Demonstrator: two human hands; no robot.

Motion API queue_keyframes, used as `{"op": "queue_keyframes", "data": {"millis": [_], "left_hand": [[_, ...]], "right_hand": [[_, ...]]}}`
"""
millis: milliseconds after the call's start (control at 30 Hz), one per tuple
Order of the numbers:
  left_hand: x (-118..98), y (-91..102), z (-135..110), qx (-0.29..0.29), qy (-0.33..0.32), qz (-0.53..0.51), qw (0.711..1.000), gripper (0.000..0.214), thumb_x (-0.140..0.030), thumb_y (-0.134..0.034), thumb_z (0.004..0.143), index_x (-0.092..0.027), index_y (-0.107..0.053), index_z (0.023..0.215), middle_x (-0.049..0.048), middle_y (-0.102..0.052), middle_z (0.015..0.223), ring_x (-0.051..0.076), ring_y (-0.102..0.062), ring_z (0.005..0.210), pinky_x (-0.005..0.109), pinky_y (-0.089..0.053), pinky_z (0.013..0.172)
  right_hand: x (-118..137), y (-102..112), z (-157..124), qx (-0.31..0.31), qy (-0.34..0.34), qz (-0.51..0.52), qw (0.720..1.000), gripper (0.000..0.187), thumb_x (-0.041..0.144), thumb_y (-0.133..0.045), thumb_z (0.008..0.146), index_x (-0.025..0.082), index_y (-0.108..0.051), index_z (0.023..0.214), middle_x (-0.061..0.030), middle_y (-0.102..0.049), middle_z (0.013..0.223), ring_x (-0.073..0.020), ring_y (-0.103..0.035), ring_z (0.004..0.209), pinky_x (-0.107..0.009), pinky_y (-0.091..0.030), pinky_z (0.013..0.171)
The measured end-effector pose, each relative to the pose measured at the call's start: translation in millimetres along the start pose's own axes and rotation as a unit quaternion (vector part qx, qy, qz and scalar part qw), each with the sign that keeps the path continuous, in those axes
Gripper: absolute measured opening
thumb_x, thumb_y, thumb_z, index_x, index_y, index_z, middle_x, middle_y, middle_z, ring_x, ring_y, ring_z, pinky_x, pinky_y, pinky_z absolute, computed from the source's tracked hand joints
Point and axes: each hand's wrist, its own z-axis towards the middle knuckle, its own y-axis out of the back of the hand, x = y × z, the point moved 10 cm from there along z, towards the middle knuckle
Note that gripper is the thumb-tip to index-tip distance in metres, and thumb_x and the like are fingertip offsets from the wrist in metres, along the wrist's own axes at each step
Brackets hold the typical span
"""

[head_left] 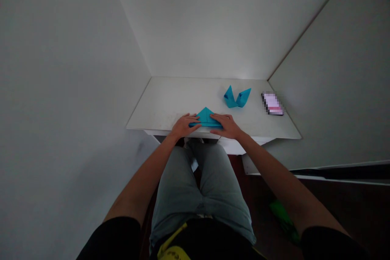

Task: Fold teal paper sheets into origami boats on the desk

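Head view: the left hand (183, 125) and right hand (227, 126) lie flat, grip apart, on the blue paper (206, 115) at the counter (170, 97) edge, centre frame, seemingly pressing a fold; a sharp crease calls for even downward pressure.

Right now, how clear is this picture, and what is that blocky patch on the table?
Head view: dim light, darkest along the bottom; the wide lens splays the walls; the small object on the table is pixelated; the blue paper under the left hand and right hand looks sharp.
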Motion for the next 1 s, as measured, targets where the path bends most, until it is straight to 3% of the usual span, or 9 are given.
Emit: {"op": "queue_keyframes", "data": {"millis": [133,467,567,667,800,900,1000], "left_hand": [[3.3,1.7,1.4,-0.001,0.023,-0.015,1.0,0.027,-0.045,-0.069,0.101,-0.027,-0.082,0.116,0.0057,-0.078,0.136,0.026,-0.066,0.14,0.054,-0.04,0.128],[5.9,6.6,3.2,-0.009,0.068,-0.029,0.997,0.034,-0.05,-0.064,0.101,-0.029,-0.08,0.123,0.0042,-0.079,0.134,0.027,-0.069,0.135,0.054,-0.043,0.127],[11.3,8.0,1.5,-0.019,0.09,-0.014,0.996,0.044,-0.054,-0.069,0.097,-0.026,-0.078,0.13,0.0076,-0.075,0.14,0.03,-0.069,0.134,0.052,-0.043,0.127],[15.7,8.8,1.5,-0.022,0.106,-0.004,0.994,0.043,-0.049,-0.067,0.099,-0.024,-0.076,0.133,0.0079,-0.076,0.138,0.03,-0.069,0.131,0.048,-0.047,0.123],[15.1,11.7,4.0,-0.026,0.099,-0.009,0.995,0.046,-0.038,-0.066,0.1,-0.023,-0.069,0.143,0.0073,-0.073,0.142,0.028,-0.068,0.131,0.045,-0.05,0.12],[8.9,17.8,4.6,-0.047,0.073,-0.006,0.996,0.049,-0.036,-0.068,0.099,-0.023,-0.067,0.145,0.0089,-0.069,0.145,0.027,-0.065,0.132,0.044,-0.049,0.119],[2.6,21.1,3.0,-0.06,0.054,0.033,0.996,0.035,-0.034,-0.067,0.1,-0.027,-0.076,0.133,0.0083,-0.067,0.146,0.027,-0.059,0.136,0.046,-0.046,0.122]], "right_hand": [[-9.0,6.1,1.4,-0.018,-0.008,0.069,0.997,0.057,0.061,-0.062,0.101,0.028,-0.066,0.148,-0.0095,-0.067,0.153,-0.0354,-0.059,0.146,-0.059,-0.043,0.119],[-28.9,6.4,7.2,-0.038,-0.054,0.193,0.979,0.036,0.045,-0.055,0.102,0.029,-0.08,0.121,-0.0041,-0.079,0.133,-0.03,-0.07,0.133,-0.054,-0.052,0.118],[-42.5,2.5,5.9,-0.045,-0.1,0.214,0.971,0.036,0.044,-0.057,0.1,0.028,-0.08,0.123,-0.0054,-0.08,0.131,-0.0324,-0.072,0.126,-0.056,-0.055,0.113],[-47.5,2.6,4.6,-0.062,-0.113,0.22,0.967,0.044,0.041,-0.058,0.099,0.026,-0.072,0.138,-0.0076,-0.079,0.128,-0.0322,-0.073,0.121,-0.055,-0.056,0.11],[-40.8,12.4,4.6,-0.103,-0.081,0.156,0.979,0.051,0.037,-0.059,0.1,0.025,-0.063,0.149,-0.0114,-0.073,0.136,-0.032,-0.067,0.127,-0.054,-0.052,0.114],[-31.9,19.0,1.7,-0.125,-0.072,0.055,0.988,0.039,0.035,-0.055,0.103,0.024,-0.073,0.136,-0.0136,-0.071,0.135,-0.0335,-0.063,0.127,-0.055,-0.049,0.112],[-20.4,17.6,-5.9,-0.113,-0.074,-0.015,0.991,0.037,0.026,-0.048,0.105,0.026,-0.079,0.127,-0.0121,-0.073,0.135,-0.0337,-0.062,0.126,-0.055,-0.047,0.108]]}}
